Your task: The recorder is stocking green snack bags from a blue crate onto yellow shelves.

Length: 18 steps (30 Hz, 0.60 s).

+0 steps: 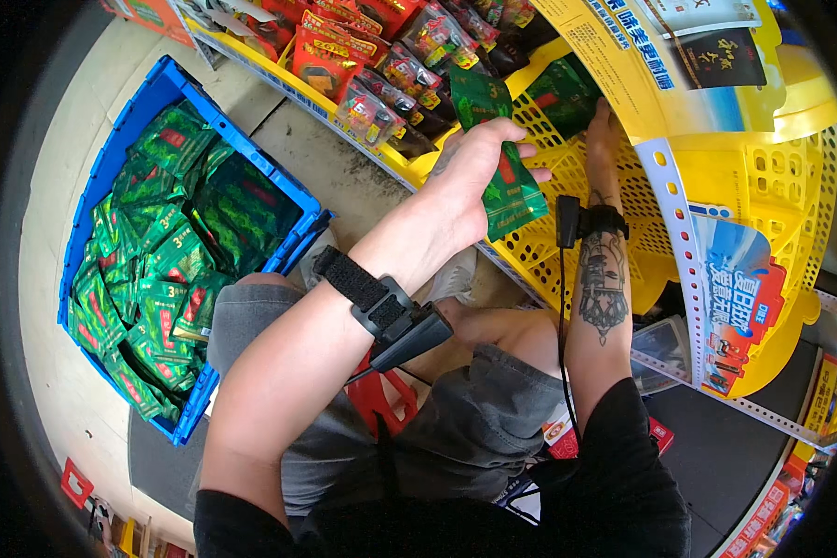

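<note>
My left hand (pixel 476 157) grips a green foil packet (pixel 515 202), its fingers wrapped across the packet's middle. That packet hangs over a yellow perforated plastic shelf basket (pixel 530 132). Deeper in the basket, more green packets (pixel 563 97) lie against its far end. Beside them is my right hand (pixel 602 118), partly hidden behind a yellow printed panel, so its fingers cannot be made out. To my left, a blue plastic crate (pixel 251 153) on the floor holds many similar green packets (pixel 174 251) in a loose heap.
Red snack bags (pixel 324 56) and clear-fronted packs (pixel 373 111) fill the neighbouring shelf section. The yellow printed panel (pixel 621 77) curves over the basket at the right. A white perforated upright (pixel 676 244) stands near my right forearm. Each forearm wears a strapped device; a cable (pixel 563 335) trails from the right one.
</note>
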Available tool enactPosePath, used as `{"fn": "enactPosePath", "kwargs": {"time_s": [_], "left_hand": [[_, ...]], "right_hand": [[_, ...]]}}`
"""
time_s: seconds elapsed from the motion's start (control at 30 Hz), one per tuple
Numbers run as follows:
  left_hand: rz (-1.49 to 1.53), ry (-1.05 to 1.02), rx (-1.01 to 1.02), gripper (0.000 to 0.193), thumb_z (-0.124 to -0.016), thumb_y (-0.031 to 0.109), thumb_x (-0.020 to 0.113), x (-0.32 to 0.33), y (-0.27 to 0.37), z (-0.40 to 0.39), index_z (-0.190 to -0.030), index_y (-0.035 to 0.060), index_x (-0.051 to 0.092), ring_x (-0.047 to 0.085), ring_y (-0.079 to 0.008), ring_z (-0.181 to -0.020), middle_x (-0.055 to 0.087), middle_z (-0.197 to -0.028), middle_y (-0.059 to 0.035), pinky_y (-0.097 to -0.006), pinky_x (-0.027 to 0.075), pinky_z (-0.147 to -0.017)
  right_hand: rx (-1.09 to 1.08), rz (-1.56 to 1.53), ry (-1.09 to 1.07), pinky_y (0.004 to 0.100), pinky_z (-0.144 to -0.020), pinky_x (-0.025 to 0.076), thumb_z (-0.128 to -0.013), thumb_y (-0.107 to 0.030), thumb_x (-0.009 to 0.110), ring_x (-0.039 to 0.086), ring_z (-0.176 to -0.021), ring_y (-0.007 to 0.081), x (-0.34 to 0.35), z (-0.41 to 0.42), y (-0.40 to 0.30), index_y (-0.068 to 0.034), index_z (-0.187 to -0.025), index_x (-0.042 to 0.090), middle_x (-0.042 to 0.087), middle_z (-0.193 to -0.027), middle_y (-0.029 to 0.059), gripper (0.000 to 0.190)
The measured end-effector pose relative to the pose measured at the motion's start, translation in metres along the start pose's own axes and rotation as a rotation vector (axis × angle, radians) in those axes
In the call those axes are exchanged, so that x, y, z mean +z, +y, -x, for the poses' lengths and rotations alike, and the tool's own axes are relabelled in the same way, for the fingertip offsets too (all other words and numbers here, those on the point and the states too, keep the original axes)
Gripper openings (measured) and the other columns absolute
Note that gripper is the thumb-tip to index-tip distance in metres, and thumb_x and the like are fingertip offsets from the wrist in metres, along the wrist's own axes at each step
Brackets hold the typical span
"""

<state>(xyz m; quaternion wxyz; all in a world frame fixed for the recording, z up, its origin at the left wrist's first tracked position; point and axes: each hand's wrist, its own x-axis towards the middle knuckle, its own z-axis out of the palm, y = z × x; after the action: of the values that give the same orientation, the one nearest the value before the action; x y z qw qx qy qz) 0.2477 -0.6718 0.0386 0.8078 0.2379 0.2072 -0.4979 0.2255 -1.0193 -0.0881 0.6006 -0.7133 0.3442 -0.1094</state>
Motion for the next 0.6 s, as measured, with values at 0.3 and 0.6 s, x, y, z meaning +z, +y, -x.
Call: {"fn": "enactPosePath", "kwargs": {"time_s": [0.3, 0.6], "left_hand": [[0.080, -0.065, 0.088, 0.033, -0.086, 0.019, 0.050, -0.004, -0.008, -0.009, -0.114, 0.0040, 0.044, 0.063, -0.0346, -0.090, 0.057, -0.101, -0.0117, -0.0545, 0.052, -0.074], [0.437, -0.102, 0.236, 0.023, -0.083, 0.015, 0.044, -0.004, 0.038, 0.046, -0.103, 0.0032, 0.047, 0.058, -0.0405, -0.087, 0.056, -0.103, -0.0193, -0.0640, 0.048, -0.080]], "right_hand": [[-0.249, 0.021, -0.082, 0.0347, -0.083, 0.048, -0.097, -0.047, 0.047, 0.057, -0.094, 0.0154, 0.023, 0.059, -0.033, -0.011, -0.130, 0.048, 0.055, -0.120, 0.0049, 0.050], [-0.156, -0.028, -0.061, 0.0409, -0.101, 0.038, -0.096, -0.044, 0.051, 0.044, -0.128, 0.0280, 0.069, 0.179, -0.116, -0.007, -0.143, 0.037, 0.040, -0.145, 0.0122, 0.062]]}}
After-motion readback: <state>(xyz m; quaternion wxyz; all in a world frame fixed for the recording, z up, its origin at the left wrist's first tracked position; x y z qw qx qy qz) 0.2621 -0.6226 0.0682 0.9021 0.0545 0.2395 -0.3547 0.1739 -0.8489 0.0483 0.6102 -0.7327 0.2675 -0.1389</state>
